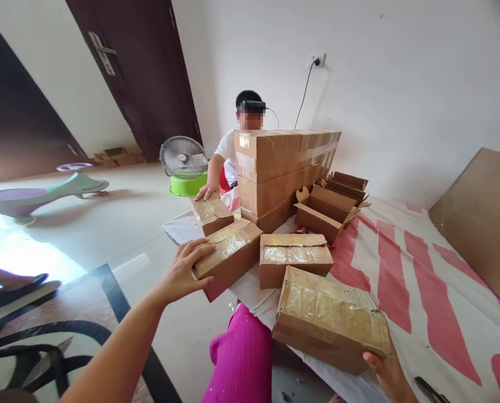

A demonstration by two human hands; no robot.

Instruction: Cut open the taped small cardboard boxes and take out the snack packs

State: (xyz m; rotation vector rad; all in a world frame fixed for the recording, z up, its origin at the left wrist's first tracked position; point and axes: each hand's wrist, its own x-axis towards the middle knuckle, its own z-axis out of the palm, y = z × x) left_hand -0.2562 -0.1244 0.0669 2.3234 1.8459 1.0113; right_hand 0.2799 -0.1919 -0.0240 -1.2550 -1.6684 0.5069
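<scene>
My left hand [191, 263] grips the near end of a taped cardboard box [229, 252], fingers over its top and thumb against its end. With my right hand [386, 366] I hold the right end of a larger-looking taped cardboard box [331, 319] at the table's near edge. The thumb is on its front face; the other fingers are mostly hidden behind it. Between these two sits another taped box [294, 260], touched by neither hand. Across from me, a person's hand [207, 191] rests on a further taped box [211, 214].
Stacked sealed boxes [270, 179] stand at the back, with open boxes [323, 210] beside them. A red-and-white cloth [401, 268] covers the table. A dark tool [430, 389] lies near the right front. A fan [184, 158] and toy car [48, 193] are on the left.
</scene>
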